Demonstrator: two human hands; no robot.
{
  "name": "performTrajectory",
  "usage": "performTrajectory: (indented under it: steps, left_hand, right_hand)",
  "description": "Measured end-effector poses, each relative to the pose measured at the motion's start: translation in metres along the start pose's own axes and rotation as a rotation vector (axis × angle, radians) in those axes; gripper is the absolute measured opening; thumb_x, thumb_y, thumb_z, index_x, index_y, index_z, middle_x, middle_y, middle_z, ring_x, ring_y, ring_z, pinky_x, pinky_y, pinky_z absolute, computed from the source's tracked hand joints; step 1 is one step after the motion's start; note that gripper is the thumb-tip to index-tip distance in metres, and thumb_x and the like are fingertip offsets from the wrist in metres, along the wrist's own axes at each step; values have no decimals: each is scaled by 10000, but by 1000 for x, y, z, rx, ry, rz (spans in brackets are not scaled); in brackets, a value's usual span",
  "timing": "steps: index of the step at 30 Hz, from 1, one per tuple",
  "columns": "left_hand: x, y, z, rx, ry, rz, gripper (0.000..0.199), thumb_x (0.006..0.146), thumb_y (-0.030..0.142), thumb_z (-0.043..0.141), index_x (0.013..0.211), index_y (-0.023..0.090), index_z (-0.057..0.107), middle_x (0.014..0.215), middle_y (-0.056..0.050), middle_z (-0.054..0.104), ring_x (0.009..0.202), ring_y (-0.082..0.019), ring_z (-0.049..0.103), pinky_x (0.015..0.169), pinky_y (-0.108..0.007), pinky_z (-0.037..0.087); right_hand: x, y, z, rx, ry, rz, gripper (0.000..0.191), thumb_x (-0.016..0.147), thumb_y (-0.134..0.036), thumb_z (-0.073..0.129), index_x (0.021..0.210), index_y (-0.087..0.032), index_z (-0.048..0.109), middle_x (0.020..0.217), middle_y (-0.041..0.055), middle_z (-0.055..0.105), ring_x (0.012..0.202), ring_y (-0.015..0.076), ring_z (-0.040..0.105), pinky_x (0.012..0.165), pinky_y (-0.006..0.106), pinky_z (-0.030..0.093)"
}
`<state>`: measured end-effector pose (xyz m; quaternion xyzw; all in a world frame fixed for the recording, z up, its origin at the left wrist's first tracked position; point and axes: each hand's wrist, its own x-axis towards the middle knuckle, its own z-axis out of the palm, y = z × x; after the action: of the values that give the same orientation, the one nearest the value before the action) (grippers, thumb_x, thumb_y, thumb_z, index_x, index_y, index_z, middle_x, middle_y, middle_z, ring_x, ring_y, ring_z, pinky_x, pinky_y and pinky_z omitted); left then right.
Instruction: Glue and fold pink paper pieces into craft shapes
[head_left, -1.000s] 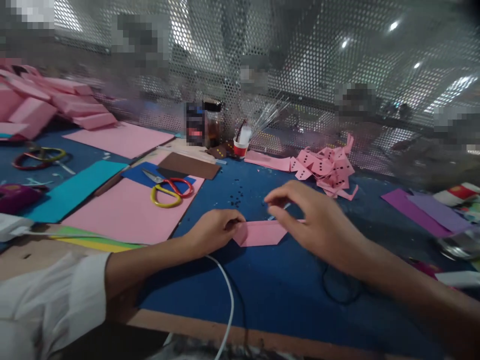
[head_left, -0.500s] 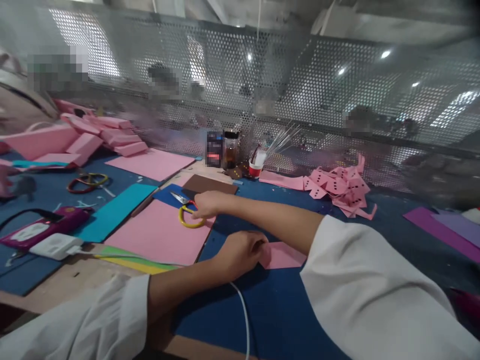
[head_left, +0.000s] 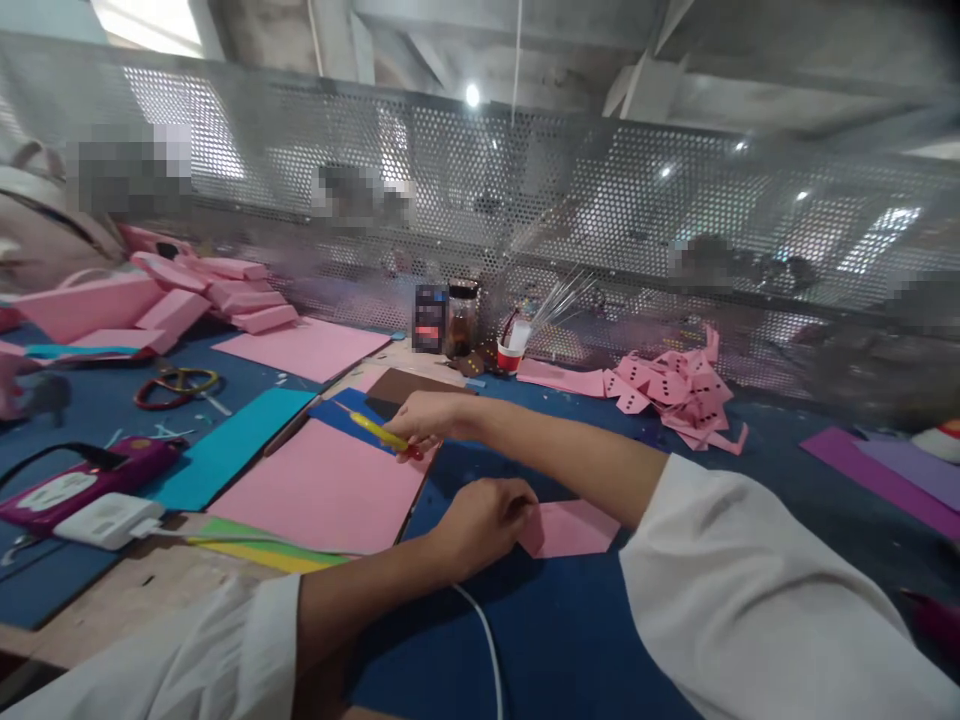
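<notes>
My right hand (head_left: 429, 414) reaches across to the left, closed around yellow-and-red-handled scissors (head_left: 375, 430). The scissors are turned edge-on, their tips over a blue sheet (head_left: 341, 418) beside a brown sheet (head_left: 409, 388). Below the right forearm, my left hand (head_left: 486, 522) is closed on the left end of a small pink piece of sheet (head_left: 576, 528); its fingertips are partly hidden. That piece lies low over the blue table mat (head_left: 555, 630). A large pink sheet (head_left: 322, 480) lies left of both hands.
A second pair of scissors (head_left: 180, 388), a turquoise sheet (head_left: 236, 445) and a purple power strip (head_left: 97, 480) lie at left. A white cable (head_left: 487, 630) crosses the mat. Behind stand a jar (head_left: 463, 320), a red-and-white cup (head_left: 511, 355) and dotted pink strips (head_left: 671, 385).
My right hand has turned the scissors from lying flat to edge-on, close to the same place. The left hand still holds the pink piece. The camera view has tilted up slightly.
</notes>
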<state>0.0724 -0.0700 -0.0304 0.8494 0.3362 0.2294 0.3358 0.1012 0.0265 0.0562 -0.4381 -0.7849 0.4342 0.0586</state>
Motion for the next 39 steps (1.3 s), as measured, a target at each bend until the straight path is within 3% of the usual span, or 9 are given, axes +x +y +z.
performTrajectory:
  steps: [2,4,6,10,15,18,21,30,39]
  left_hand:
    - [0,0,-3,-35,7,-24,247,841,163,532,942,215,752,891,-28,770,783,-196,685,707,-276,470]
    - [1,-1,-6,-85,12,-53,220,853,189,535,929,204,741,883,-32,758,782,-194,678,710,-278,474]
    - [3,-4,-10,-149,-5,-81,187,857,224,543,904,188,720,804,-28,729,738,-191,671,660,-271,475]
    - [10,-8,-19,-298,-58,-172,233,898,350,516,944,167,653,744,-20,694,630,-181,674,566,-266,483]
    - [20,-5,-28,-433,-63,-290,338,859,457,576,998,152,625,714,-14,690,562,-152,636,512,-235,418]
    - [24,-2,-29,-486,-52,-318,408,851,495,605,1049,139,638,693,-1,664,564,-141,615,516,-232,395]
    - [27,5,-25,-522,-55,-339,345,873,464,609,1020,153,636,712,-7,674,599,-145,629,528,-234,403]
    - [43,34,-1,-620,-250,-317,292,872,465,639,964,188,632,726,-16,722,623,-171,671,605,-281,531]
    - [56,43,17,-591,-301,-333,379,744,508,782,903,178,687,764,-8,699,642,-161,619,559,-243,450]
  right_hand:
    - [-31,2,-3,149,-5,-39,151,871,-296,677,840,-153,641,797,34,725,708,117,698,652,190,562]
    - [-72,7,-7,563,8,-83,133,814,-215,709,901,-154,629,818,29,715,696,108,685,652,190,551]
    - [-121,15,-12,736,131,-123,233,746,-171,749,937,-164,615,757,-28,659,612,82,622,576,171,494]
    - [-222,41,-13,621,339,-152,245,846,-329,729,1010,-187,615,579,-91,532,472,67,452,470,183,324]
    - [-296,80,8,518,623,157,205,822,-278,671,984,-190,581,628,-46,611,511,113,541,495,227,405]
    - [-303,102,22,560,738,112,269,780,-264,679,1019,-192,579,929,38,698,646,130,621,633,288,508]
    - [-294,121,32,564,739,96,266,839,-333,694,1029,-195,571,1045,58,685,625,111,608,633,291,505]
    - [-272,141,44,582,979,235,410,777,-446,811,914,-221,498,644,-56,565,521,130,550,545,267,465]
    - [-269,141,44,551,1038,274,299,821,-381,735,909,-226,494,629,-72,537,545,137,575,570,267,489]
